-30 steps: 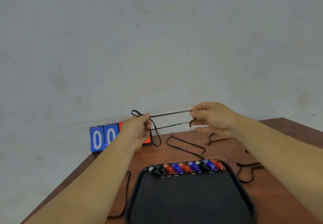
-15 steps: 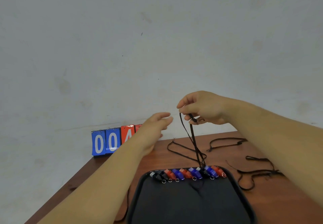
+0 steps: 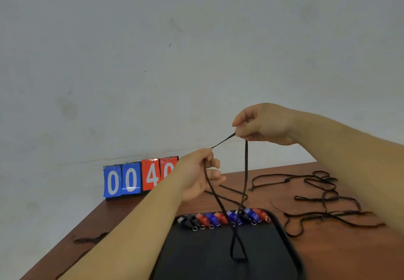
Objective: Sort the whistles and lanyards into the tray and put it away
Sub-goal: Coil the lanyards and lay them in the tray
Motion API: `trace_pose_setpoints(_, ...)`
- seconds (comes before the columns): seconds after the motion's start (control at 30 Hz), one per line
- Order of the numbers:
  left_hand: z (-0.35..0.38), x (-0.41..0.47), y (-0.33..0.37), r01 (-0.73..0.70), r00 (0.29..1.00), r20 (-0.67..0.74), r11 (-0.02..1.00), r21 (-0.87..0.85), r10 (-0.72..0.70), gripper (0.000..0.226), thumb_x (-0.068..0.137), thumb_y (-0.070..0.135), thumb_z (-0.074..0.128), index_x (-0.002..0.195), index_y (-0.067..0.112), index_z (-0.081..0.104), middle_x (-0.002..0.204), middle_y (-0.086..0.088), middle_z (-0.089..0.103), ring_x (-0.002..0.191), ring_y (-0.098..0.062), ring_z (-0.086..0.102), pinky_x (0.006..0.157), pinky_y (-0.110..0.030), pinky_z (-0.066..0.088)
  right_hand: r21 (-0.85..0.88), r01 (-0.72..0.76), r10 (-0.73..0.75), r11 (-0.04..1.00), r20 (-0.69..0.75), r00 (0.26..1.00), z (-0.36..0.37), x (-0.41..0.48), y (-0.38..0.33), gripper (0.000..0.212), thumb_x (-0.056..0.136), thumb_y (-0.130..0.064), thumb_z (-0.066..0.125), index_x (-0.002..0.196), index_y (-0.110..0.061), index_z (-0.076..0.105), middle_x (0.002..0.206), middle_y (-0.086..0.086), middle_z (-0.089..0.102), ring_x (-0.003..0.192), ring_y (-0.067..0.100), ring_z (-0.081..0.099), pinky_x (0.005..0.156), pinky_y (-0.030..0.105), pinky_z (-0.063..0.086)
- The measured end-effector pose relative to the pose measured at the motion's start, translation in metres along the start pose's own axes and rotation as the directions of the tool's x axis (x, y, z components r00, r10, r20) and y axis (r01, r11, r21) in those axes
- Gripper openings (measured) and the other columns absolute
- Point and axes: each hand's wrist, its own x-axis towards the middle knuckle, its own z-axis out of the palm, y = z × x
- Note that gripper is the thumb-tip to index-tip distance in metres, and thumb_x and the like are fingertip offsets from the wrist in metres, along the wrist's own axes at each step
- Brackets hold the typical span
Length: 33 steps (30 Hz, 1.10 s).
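The left hand grips a black lanyard whose loop hangs onto the tray (whistles line its far edge). The right hand pinches it higher up, with loose lanyards on the bench beyond.

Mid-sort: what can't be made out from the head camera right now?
Head view:
Tray: near edge cut off by the frame bottom; left side behind the left forearm.
Scoreboard: last digit half covered by the left hand.
Loose lanyards: tangled, count unclear; some run behind the right forearm.
Whistles: the held lanyard crosses the row, so the count is unsure.
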Motion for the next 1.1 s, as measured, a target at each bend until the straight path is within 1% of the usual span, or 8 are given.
trace_pose_setpoints(0.13, -0.008, -0.001, 0.001, 0.015, 0.999, -0.046, 0.992, 0.123, -0.009, 0.03, 0.101, 0.02, 0.048, 0.072, 0.017, 0.048, 0.077, -0.004, 0.061, 0.044, -0.011, 0.03, 0.054, -0.029, 0.049, -0.065, 0.046, -0.047, 0.997, -0.014, 0.999, 0.002, -0.001, 0.0, 0.023, 0.086, 0.006, 0.073, 0.105, -0.006, 0.072, 0.097, 0.01, 0.071, 0.085, 0.015, 0.072, 0.075, 0.021, 0.06)
trace_pose_setpoints(0.23, -0.01, -0.002, -0.001, -0.025, 0.993, -0.105, 0.973, 0.23, 0.05, 0.027, 0.099, 0.018, 0.051, 0.074, 0.012, 0.053, 0.084, -0.009, 0.062, 0.049, -0.015, 0.042, 0.057, -0.033, 0.052, -0.229, 0.097, -0.1, 0.969, -0.004, 0.995, 0.007, -0.002, -0.001, 0.023, 0.083, 0.004, 0.076, 0.1, -0.011, 0.074, 0.099, 0.012, 0.076, 0.083, 0.014, 0.074, 0.075, 0.023, 0.061)
trace_pose_setpoints(0.4, -0.003, -0.005, -0.008, -0.07, 0.997, -0.004, 0.93, 0.361, 0.076, 0.041, 0.087, 0.033, 0.071, 0.126, 0.022, 0.067, 0.128, -0.004, 0.065, 0.109, -0.023, 0.065, 0.094, -0.041, 0.053, -0.214, 0.161, -0.159, 0.963, 0.027, 0.987, 0.025, -0.001, -0.01, 0.024, 0.082, 0.002, 0.078, 0.101, -0.013, 0.074, 0.097, 0.009, 0.077, 0.077, 0.009, 0.073, 0.069, 0.018, 0.058)
trace_pose_setpoints(0.5, 0.009, -0.006, -0.009, -0.083, 0.994, 0.1, 0.924, 0.374, 0.049, 0.037, 0.089, 0.036, 0.071, 0.122, 0.02, 0.067, 0.131, -0.005, 0.069, 0.126, -0.024, 0.06, 0.107, -0.045, 0.045, -0.152, 0.19, -0.184, 0.97, 0.053, 0.982, 0.034, 0.0, -0.016, 0.023, 0.082, 0.002, 0.079, 0.1, -0.012, 0.073, 0.095, 0.007, 0.076, 0.078, 0.008, 0.073, 0.069, 0.018, 0.058)
trace_pose_setpoints(0.6, 0.014, -0.006, -0.007, -0.059, 0.985, 0.174, 0.966, 0.253, 0.014, 0.022, 0.107, 0.024, 0.051, 0.092, 0.012, 0.062, 0.088, -0.009, 0.073, 0.093, -0.028, 0.071, 0.098, -0.05, 0.051, -0.143, 0.224, -0.225, 0.964, 0.009, 0.974, 0.031, -0.001, -0.018, 0.022, 0.082, 0.002, 0.078, 0.099, -0.011, 0.073, 0.097, 0.01, 0.077, 0.08, 0.011, 0.074, 0.074, 0.021, 0.06)
trace_pose_setpoints(0.67, 0.01, -0.006, -0.004, -0.044, 0.982, 0.191, 0.985, 0.164, 0.012, 0.029, 0.108, 0.023, 0.045, 0.082, 0.014, 0.054, 0.065, -0.003, 0.049, 0.064, -0.018, 0.054, 0.079, -0.043, 0.056, -0.141, 0.229, -0.24, 0.963, -0.07, 0.968, 0.019, -0.003, -0.014, 0.02, 0.082, 0.002, 0.079, 0.098, -0.009, 0.074, 0.097, 0.012, 0.077, 0.084, 0.017, 0.076, 0.075, 0.023, 0.062)
trace_pose_setpoints(0.87, -0.014, -0.003, 0.007, -0.051, 0.998, -0.028, 0.99, 0.128, 0.055, 0.037, 0.106, 0.035, 0.052, 0.072, 0.019, 0.048, 0.059, 0.005, 0.028, 0.049, -0.009, 0.028, 0.053, -0.026, 0.04, -0.229, 0.083, -0.101, 0.97, -0.067, 0.993, -0.005, -0.015, 0.027, 0.02, 0.082, -0.007, 0.083, 0.1, -0.011, 0.075, 0.088, 0.008, 0.079, 0.084, 0.018, 0.077, 0.07, 0.021, 0.06)
trace_pose_setpoints(1.1, -0.015, -0.002, 0.021, -0.136, 0.973, -0.211, 0.974, -0.181, 0.097, 0.039, 0.101, 0.041, 0.06, 0.071, 0.019, 0.049, 0.056, 0.006, 0.03, 0.046, -0.008, 0.029, 0.052, -0.022, 0.038, -0.217, 0.012, -0.009, 0.976, 0.017, 1.0, 0.014, -0.021, 0.065, 0.014, 0.09, -0.017, 0.077, 0.104, -0.02, 0.077, 0.087, 0.004, 0.079, 0.083, 0.012, 0.077, 0.072, 0.018, 0.058)
